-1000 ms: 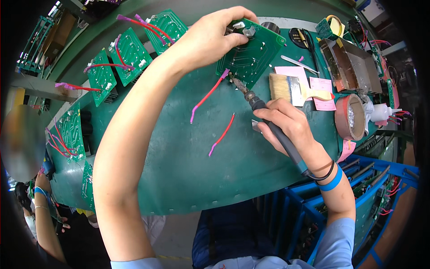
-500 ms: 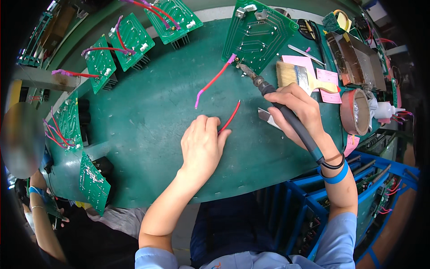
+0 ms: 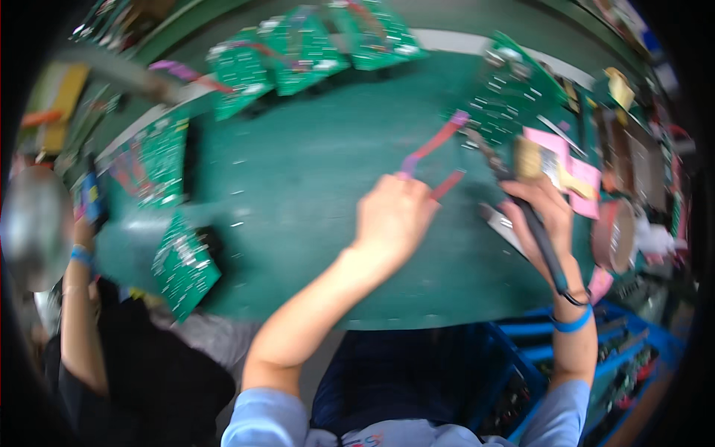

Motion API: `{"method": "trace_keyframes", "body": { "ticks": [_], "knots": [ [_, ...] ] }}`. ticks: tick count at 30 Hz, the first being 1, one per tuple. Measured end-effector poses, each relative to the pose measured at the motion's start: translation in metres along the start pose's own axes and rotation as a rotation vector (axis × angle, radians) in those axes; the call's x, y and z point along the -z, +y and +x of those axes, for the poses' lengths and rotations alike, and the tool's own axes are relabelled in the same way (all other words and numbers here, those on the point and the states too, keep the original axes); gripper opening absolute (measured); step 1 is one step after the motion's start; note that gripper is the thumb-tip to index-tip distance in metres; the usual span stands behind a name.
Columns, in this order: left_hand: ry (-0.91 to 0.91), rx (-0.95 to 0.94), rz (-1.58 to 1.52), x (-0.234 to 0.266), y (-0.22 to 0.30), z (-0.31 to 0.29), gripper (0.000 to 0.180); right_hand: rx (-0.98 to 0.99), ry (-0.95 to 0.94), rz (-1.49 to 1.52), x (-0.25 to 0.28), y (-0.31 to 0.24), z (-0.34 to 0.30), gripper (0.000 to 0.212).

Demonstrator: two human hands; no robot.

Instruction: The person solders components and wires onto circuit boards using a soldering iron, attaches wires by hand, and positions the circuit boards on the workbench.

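Smooth green tabletop [image 3: 298,194], everything motion-smeared. Flat green circuit board [image 3: 512,100] up toward far edge, right of centre, peppered with silvery specks; red-and-purple lead [image 3: 438,141] slanting off its near corner. Bristly flat brush [image 3: 530,158] across pink paper slips [image 3: 587,170]. Right hand [image 3: 550,205] wrapped round slender dark soldering iron [image 3: 542,242], metal tip by that corner, contact unclear. Left hand [image 3: 395,216] curled over short red wire [image 3: 449,184], one end poking out; can't tell if pinched.

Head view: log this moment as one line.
left hand: at lower red wire, grip unclear | right hand: holding soldering iron | iron tip: beside green circuit board, contact unclear
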State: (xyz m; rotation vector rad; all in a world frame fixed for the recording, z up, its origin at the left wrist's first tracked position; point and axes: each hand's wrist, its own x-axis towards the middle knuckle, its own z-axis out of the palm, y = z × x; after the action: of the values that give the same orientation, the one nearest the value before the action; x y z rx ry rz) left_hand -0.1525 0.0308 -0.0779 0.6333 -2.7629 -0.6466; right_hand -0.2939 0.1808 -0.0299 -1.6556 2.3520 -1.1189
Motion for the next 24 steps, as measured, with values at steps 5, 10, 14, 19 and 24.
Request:
{"method": "trace_keyframes", "body": {
  "ticks": [5,10,14,19,24],
  "knots": [
    [0.035,-0.178,-0.222,0.050,-0.002,-0.053,0.014,0.008,0.009,0.053,-0.001,-0.008,0.003,0.023],
    [0.166,-0.018,-0.064,0.122,-0.032,-0.101,0.007,-0.016,0.035,0.083,-0.005,-0.007,0.000,0.023],
    [0.512,0.310,0.281,0.184,-0.094,-0.117,0.006,-0.008,0.044,0.072,-0.004,-0.007,-0.001,0.024],
    [0.182,0.977,0.522,0.220,-0.187,-0.111,0.015,-0.040,0.038,0.098,-0.003,-0.008,0.000,0.024],
    [-0.019,0.963,0.310,0.217,-0.246,-0.110,0.018,-0.062,0.049,0.093,-0.002,-0.007,0.001,0.023]
  ]
}}
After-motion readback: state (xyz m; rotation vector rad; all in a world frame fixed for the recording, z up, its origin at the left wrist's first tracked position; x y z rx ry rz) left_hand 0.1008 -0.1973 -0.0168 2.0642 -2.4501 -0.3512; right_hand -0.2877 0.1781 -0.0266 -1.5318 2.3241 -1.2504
